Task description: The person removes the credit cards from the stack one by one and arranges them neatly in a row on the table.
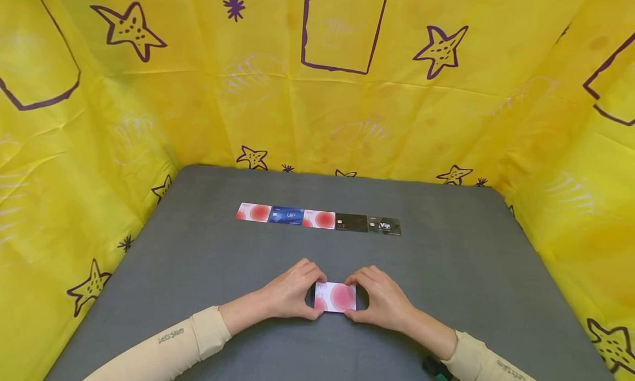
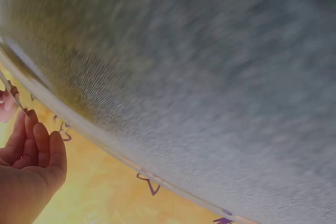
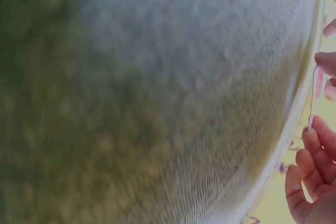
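A white card with pink circles (image 1: 335, 297) is held between both hands near the front of the grey table. My left hand (image 1: 291, 293) pinches its left edge corners between thumb and fingers. On the opposite edge, my right hand (image 1: 382, 302) grips the corners the same way. Seen in the right wrist view, the card (image 3: 315, 95) shows almost edge-on, with fingertips at both ends. Farther back lies a row of cards: a white and pink card (image 1: 254, 212), a blue VIP card (image 1: 286, 215), another white and pink card (image 1: 319, 219), a black VIP card (image 1: 351, 223) and a dark Vip card (image 1: 384, 226).
The grey table (image 1: 198, 271) has yellow cloth (image 1: 278, 111) with drawn stars at its back and both sides. Beside the right sleeve (image 1: 476, 359) sits a dark object (image 1: 436, 368), partly covered, its kind unclear.
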`<state>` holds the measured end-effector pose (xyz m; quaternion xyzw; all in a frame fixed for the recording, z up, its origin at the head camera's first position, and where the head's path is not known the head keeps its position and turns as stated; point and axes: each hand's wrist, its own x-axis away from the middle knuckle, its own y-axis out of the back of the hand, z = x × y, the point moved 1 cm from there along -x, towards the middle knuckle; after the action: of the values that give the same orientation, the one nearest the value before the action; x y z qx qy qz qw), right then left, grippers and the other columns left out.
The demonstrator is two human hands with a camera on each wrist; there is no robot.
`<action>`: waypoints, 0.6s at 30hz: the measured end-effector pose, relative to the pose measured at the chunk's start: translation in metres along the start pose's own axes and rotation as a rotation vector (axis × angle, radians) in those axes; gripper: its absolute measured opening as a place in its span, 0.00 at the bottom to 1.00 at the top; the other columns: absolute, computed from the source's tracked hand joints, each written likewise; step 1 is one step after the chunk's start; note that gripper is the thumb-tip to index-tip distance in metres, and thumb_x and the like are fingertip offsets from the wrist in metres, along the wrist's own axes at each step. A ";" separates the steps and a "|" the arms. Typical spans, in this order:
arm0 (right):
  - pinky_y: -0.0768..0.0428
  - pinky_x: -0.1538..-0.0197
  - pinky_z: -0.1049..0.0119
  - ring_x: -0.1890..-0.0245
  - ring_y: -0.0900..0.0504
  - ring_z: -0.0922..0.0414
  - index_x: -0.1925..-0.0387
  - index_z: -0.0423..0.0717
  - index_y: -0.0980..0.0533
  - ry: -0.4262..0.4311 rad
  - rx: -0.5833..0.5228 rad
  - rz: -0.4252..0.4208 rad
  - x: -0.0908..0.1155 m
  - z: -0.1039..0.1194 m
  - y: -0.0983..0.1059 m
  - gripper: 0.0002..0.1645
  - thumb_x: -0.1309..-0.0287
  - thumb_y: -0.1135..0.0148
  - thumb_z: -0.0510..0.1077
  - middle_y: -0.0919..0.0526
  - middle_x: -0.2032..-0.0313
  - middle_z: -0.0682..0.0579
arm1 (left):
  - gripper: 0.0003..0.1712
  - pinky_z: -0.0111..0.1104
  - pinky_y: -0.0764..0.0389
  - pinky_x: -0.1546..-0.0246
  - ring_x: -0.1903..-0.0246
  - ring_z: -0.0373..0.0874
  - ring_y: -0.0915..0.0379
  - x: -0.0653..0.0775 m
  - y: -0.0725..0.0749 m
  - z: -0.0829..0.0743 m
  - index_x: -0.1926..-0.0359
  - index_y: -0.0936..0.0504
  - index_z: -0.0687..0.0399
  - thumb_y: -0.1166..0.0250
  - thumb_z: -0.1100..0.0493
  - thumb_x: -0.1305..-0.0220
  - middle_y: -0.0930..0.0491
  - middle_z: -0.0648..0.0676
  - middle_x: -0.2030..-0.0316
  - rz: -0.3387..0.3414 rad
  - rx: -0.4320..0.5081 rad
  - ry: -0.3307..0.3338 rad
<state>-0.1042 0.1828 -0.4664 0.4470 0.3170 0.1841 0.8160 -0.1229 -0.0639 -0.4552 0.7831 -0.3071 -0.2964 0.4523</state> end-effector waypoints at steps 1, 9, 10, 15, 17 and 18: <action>0.25 0.57 0.66 0.60 0.27 0.64 0.58 0.54 0.21 -0.001 0.004 -0.002 0.000 -0.001 0.001 0.30 0.66 0.20 0.58 0.21 0.60 0.63 | 0.29 0.26 0.27 0.55 0.58 0.39 0.34 -0.002 0.000 0.000 0.54 0.22 0.53 0.25 0.45 0.54 0.24 0.47 0.60 -0.004 -0.007 -0.006; 0.25 0.58 0.65 0.60 0.27 0.63 0.59 0.53 0.21 0.010 0.037 -0.057 0.001 -0.012 0.014 0.31 0.68 0.19 0.56 0.21 0.60 0.63 | 0.29 0.28 0.28 0.56 0.59 0.40 0.34 -0.022 0.003 -0.003 0.55 0.22 0.53 0.25 0.45 0.56 0.24 0.47 0.61 -0.066 -0.061 -0.055; 0.25 0.57 0.65 0.59 0.27 0.63 0.59 0.53 0.21 0.015 0.039 -0.061 0.001 -0.014 0.015 0.31 0.68 0.19 0.56 0.21 0.60 0.63 | 0.30 0.28 0.28 0.56 0.59 0.40 0.34 -0.024 0.003 -0.004 0.55 0.22 0.53 0.24 0.45 0.57 0.24 0.47 0.61 -0.070 -0.067 -0.057; 0.25 0.57 0.65 0.59 0.27 0.63 0.59 0.52 0.21 0.036 0.053 -0.076 0.001 -0.022 0.022 0.31 0.68 0.19 0.55 0.21 0.60 0.62 | 0.30 0.29 0.28 0.54 0.58 0.41 0.33 -0.035 0.001 -0.004 0.55 0.22 0.54 0.24 0.44 0.56 0.24 0.47 0.60 -0.077 -0.085 -0.063; 0.25 0.58 0.65 0.59 0.27 0.63 0.58 0.52 0.20 0.036 0.059 -0.077 0.002 -0.026 0.025 0.31 0.68 0.19 0.55 0.21 0.60 0.62 | 0.30 0.29 0.28 0.54 0.57 0.41 0.33 -0.040 0.001 -0.005 0.54 0.21 0.54 0.25 0.45 0.56 0.24 0.48 0.60 -0.072 -0.083 -0.061; 0.25 0.58 0.65 0.59 0.27 0.63 0.58 0.52 0.20 0.035 0.062 -0.076 0.002 -0.028 0.026 0.31 0.68 0.19 0.55 0.21 0.60 0.62 | 0.30 0.29 0.28 0.53 0.57 0.41 0.33 -0.042 0.001 -0.005 0.54 0.21 0.54 0.25 0.44 0.55 0.23 0.48 0.59 -0.068 -0.083 -0.059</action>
<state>-0.1222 0.2147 -0.4562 0.4564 0.3535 0.1510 0.8024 -0.1462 -0.0300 -0.4440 0.7647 -0.2809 -0.3470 0.4647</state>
